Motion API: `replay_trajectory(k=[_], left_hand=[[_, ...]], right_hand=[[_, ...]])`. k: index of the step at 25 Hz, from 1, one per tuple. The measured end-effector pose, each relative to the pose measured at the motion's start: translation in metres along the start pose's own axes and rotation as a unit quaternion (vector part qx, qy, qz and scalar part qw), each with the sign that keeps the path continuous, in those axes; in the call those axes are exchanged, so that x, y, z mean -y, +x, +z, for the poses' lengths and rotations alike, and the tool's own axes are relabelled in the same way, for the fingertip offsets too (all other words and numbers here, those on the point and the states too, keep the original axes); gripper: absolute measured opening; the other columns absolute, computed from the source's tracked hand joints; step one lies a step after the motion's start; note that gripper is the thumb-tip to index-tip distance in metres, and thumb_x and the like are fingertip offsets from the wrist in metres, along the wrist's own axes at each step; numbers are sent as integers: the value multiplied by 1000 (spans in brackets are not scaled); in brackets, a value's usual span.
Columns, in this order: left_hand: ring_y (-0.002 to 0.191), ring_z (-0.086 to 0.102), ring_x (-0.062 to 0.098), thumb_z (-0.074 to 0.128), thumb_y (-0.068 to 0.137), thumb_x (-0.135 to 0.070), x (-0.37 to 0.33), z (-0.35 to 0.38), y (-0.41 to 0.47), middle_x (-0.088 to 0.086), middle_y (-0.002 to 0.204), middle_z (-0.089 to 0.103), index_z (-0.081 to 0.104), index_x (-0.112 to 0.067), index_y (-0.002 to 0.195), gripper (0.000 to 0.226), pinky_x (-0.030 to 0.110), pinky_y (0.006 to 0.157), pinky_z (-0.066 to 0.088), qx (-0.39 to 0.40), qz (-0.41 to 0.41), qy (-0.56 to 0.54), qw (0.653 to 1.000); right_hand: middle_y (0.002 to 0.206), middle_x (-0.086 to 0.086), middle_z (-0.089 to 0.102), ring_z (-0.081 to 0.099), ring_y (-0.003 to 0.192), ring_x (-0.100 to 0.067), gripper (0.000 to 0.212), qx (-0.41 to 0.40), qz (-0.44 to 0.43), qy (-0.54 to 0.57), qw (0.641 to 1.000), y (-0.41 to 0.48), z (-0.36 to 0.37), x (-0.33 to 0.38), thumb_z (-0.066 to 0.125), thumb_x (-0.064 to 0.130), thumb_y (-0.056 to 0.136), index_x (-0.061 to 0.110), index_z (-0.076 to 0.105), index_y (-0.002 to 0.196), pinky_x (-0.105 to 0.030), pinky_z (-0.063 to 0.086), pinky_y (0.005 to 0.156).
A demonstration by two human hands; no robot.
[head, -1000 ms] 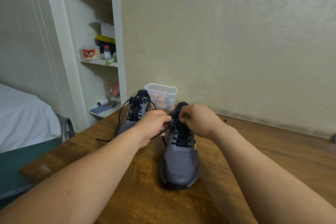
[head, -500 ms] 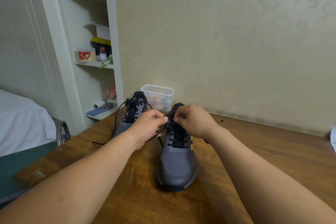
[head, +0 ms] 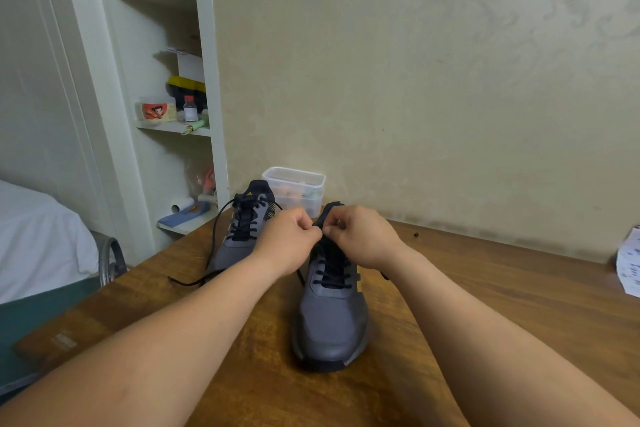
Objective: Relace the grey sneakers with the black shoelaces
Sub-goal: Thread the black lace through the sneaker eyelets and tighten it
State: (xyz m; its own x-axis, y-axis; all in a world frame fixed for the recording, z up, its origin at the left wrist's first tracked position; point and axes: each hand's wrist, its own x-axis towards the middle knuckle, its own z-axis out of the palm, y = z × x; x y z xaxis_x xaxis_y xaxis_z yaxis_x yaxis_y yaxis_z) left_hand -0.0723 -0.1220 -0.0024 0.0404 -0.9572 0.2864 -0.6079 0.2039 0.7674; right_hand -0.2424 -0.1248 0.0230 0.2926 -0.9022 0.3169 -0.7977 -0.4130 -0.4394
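Note:
Two grey sneakers stand on the wooden table (head: 485, 288), toes toward me. The near sneaker (head: 330, 322) carries a black shoelace (head: 332, 267) crossed through its eyelets. My left hand (head: 285, 241) and my right hand (head: 360, 236) meet fingertip to fingertip over its upper eyelets by the tongue, each pinching the lace. The far sneaker (head: 242, 232) stands behind my left hand, also laced in black. Its loose lace end (head: 194, 281) trails over the table to the left.
A clear plastic box (head: 294, 189) stands against the wall behind the sneakers. White shelves (head: 173, 128) with small items rise at the left, a bed (head: 38, 239) beyond them. Printed paper (head: 628, 263) lies at the table's right edge, and a small dark speck (head: 416, 234) near the wall.
Both hands stay pinched on the lace at the top of the near sneaker, shifted slightly up and closer together. The view has drifted a little.

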Motion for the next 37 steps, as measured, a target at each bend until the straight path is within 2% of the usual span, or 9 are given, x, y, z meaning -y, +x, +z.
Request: replay_trajectory(k=[11,16,18,20,21,24,28,32,37], left_hand=[[83,66,14,55,109,-24,9,-8,-1,1,89,67,62,-20,98,14,26,70,50,118,-103,-231,960],[102,62,17,59,106,-19,4,-5,-4,0,101,68,63,-17,97,10,35,90,49,38,-99,-254,961],[106,68,20,51,107,-10,-3,-13,-1,6,102,73,63,-12,103,13,39,100,52,-10,-123,-425,897],[82,67,20,42,108,-6,-5,-24,1,6,78,66,60,-11,94,23,42,95,55,-2,-139,-552,822],[68,57,17,41,108,-8,-4,-28,3,4,73,56,58,-12,92,23,39,84,56,-5,-138,-532,836],[72,51,14,51,105,-23,0,-31,8,1,88,55,55,-18,105,7,33,67,45,8,-59,-177,982],[94,69,26,58,101,-40,-9,-34,11,8,99,73,71,-12,104,30,47,89,56,91,47,161,982],[76,60,23,69,99,-41,-10,-38,9,6,78,64,63,-11,78,37,34,74,48,71,12,64,995],[68,51,20,67,96,-19,0,-30,4,5,70,53,55,-15,74,25,31,67,38,19,-48,-76,996]], right_hand=[[82,13,67,65,83,-17,17,2,49,8,999,9,8,1,66,37,98,39,65,81,-35,56,75],[87,9,67,66,80,-13,15,14,58,68,996,3,-5,4,67,21,97,29,68,109,-29,55,68],[87,-2,71,61,60,-8,22,0,98,227,969,-2,-17,0,66,8,97,19,64,116,-21,47,52],[79,-5,70,51,48,-8,21,-19,143,349,926,-5,-26,-7,66,3,97,13,64,115,-23,41,47],[72,-1,69,49,47,-7,19,-25,154,368,917,-5,-27,-11,66,2,97,11,64,114,-24,40,47],[63,6,64,51,46,-4,16,-33,150,371,916,-5,-22,-12,66,-1,97,7,66,111,-21,42,48],[87,-4,65,58,66,-11,15,-45,114,333,935,1,-22,-4,63,2,99,13,67,108,-23,48,60],[90,-7,68,59,69,-16,17,-32,116,323,939,3,-27,-2,62,0,97,13,68,107,-27,50,67],[100,-5,72,67,82,-18,25,-58,145,347,925,-2,-28,-8,51,-4,97,10,68,107,-29,54,75]])
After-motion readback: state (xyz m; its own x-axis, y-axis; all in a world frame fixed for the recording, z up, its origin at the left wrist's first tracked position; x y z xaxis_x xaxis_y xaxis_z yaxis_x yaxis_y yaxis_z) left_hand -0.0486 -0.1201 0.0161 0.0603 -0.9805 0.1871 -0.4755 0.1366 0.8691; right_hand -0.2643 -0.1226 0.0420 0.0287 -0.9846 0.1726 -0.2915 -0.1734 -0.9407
